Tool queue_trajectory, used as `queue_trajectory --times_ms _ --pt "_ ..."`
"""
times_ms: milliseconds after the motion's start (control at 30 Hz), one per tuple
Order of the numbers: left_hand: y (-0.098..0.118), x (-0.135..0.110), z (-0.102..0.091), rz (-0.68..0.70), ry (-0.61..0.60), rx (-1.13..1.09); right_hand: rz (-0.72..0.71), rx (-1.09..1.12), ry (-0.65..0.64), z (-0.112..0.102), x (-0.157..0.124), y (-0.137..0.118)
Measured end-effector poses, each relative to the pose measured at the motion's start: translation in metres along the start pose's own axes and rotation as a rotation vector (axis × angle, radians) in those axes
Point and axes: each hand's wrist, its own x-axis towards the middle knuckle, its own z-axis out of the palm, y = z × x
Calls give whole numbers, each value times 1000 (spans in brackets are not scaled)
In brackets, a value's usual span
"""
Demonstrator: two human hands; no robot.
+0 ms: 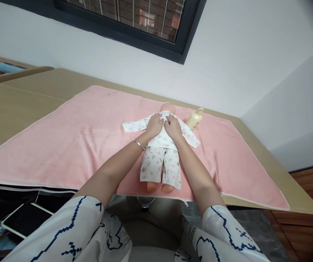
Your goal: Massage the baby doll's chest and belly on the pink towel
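A baby doll (pixel 162 140) in a white printed top and matching trousers (pixel 153 165) lies with its head away from me. I cannot tell whether it is face up or face down. On the upper part of its top rests my left hand (pixel 154 124), fingers laid on the cloth, a silver bangle at the wrist. Beside it, my right hand (pixel 173 127) lies on the same part of the top, its fingers slightly bent. Both hands hold nothing. The doll's sleeves stretch out to either side, and its bare feet show below the trousers.
Under the doll a pink blanket (pixel 71 120) covers much of the wooden table (pixel 33 87). A cream pump bottle (pixel 194 119) leans just right of the doll. Behind are a white wall and a dark-framed window (pixel 181 54). A small fan (pixel 145 202) shows below the table edge.
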Motion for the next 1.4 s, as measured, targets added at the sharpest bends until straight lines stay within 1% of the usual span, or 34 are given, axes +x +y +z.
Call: queue_trajectory --times_ms 67,167,200,233,333,367,433,500,533,567,633,667,733,800,867,933,1033,1100,1200,1333,1400 --pt "1 0 -1 -2 -6 -7 11 6 -11 -1 1 1" --pt "0 0 -1 -10 -16 -23 41 25 58 -3 1 3" --pt "0 0 -1 -11 -18 -27 38 23 60 -3 1 4" --pt "0 0 -1 -12 -22 -29 30 17 42 -3 0 4" --pt "6 0 -6 -13 -58 -12 -2 -16 -81 -7 0 4" --pt "10 -2 -8 -18 -84 3 -13 -35 -103 -11 1 4" --pt "23 -7 -15 -31 -157 39 -35 -64 -87 -25 5 6" --pt "40 -14 -21 -20 -229 37 -56 -45 2 -46 10 11" --pt "49 -18 -23 1 -253 -3 -60 -13 65 -58 12 16" --pt "59 -20 -24 23 -264 -83 -57 27 136 -70 15 23" --pt "76 -21 -24 30 -270 -353 -18 86 260 -91 18 38" --pt "84 -19 -23 -7 -267 -529 27 108 303 -98 19 47" --pt "99 -10 -19 -163 -296 -897 132 153 331 -107 20 64" --pt "112 4 -14 -352 -373 -1203 200 192 292 -108 21 77" --pt "122 19 -9 -482 -460 -1400 216 185 229 -105 23 85" --pt "130 30 -4 -549 -499 -1505 219 118 161 -101 23 88" --pt "139 41 3 -622 -492 -1591 216 -27 48 -98 21 86" --pt "142 44 8 -661 -472 -1630 207 -117 6 -100 18 80" --pt "146 43 12 -680 -468 -1670 184 -222 -25 -109 13 63" --pt "150 39 9 -613 -529 -1728 154 -296 -94 -118 7 38" --pt "148 36 6 -597 -545 -1732 174 -292 -113 -117 6 33"
